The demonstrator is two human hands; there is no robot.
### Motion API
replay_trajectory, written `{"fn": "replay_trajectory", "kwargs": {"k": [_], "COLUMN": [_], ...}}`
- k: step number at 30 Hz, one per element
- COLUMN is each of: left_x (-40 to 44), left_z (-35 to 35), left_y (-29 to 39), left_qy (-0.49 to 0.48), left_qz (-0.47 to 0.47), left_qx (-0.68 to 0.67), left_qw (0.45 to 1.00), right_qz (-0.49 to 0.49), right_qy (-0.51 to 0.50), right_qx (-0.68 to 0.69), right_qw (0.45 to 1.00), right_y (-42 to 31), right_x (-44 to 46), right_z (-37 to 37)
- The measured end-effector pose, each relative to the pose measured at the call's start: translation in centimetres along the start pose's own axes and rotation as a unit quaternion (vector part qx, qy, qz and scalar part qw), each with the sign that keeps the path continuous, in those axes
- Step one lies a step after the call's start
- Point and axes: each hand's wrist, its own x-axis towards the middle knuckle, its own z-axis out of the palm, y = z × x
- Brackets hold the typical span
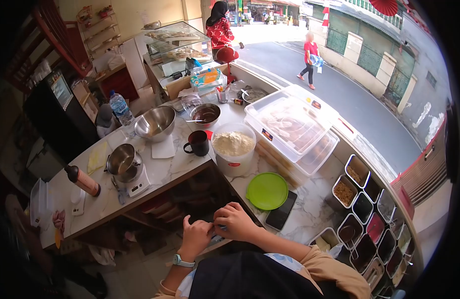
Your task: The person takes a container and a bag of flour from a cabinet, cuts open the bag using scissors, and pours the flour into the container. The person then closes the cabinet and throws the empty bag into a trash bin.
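Note:
My left hand [196, 236] and my right hand [234, 222] meet in front of my body, below the counter's edge. Fingers of both hands are closed around something small and bluish that is mostly hidden between them. A watch is on my left wrist. Right of my right hand, a dark phone [281, 211] lies on the marble counter beside a round green lid [267, 191]. Behind the lid is a white tub of flour [233, 144], with a dark mug [197, 143] on its left.
Large lidded plastic boxes [289, 124] stand at the back right, topping containers [362, 207] at the right. On the left counter are a steel bowl [155, 123], a pot [124, 163] on a scale [139, 184] and a bottle [83, 180]. Two people [220, 30] [311, 55] are outside.

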Motion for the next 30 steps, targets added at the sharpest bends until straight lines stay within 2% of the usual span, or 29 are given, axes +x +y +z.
{"fn": "replay_trajectory", "kwargs": {"k": [4, 13, 19, 23, 30], "left_x": [0.7, 1.0, 1.1, 1.1, 1.2], "left_z": [0.0, -0.1, -0.1, -0.1, 0.4], "left_y": [0.4, 0.7, 1.5, 0.9, 0.6], "left_qy": [0.040, 0.013, -0.013, -0.036, 0.004], "left_qz": [0.025, 0.028, -0.008, 0.012, 0.034], "left_qx": [-0.033, -0.026, -0.062, -0.056, -0.072], "left_qw": [0.998, 0.999, 0.998, 0.998, 0.997], "right_qz": [0.023, 0.041, 0.033, 0.035, 0.041], "right_qy": [0.008, 0.018, 0.044, 0.060, 0.102], "right_qx": [0.026, 0.058, 0.030, 0.017, 0.029], "right_qw": [0.999, 0.997, 0.998, 0.997, 0.994], "right_y": [0.2, 1.7, 1.1, 0.8, 0.6], "right_x": [-0.2, -1.4, -1.6, -1.8, -2.2], "right_z": [-1.1, -0.8, 0.3, 1.4, 0.5]}}
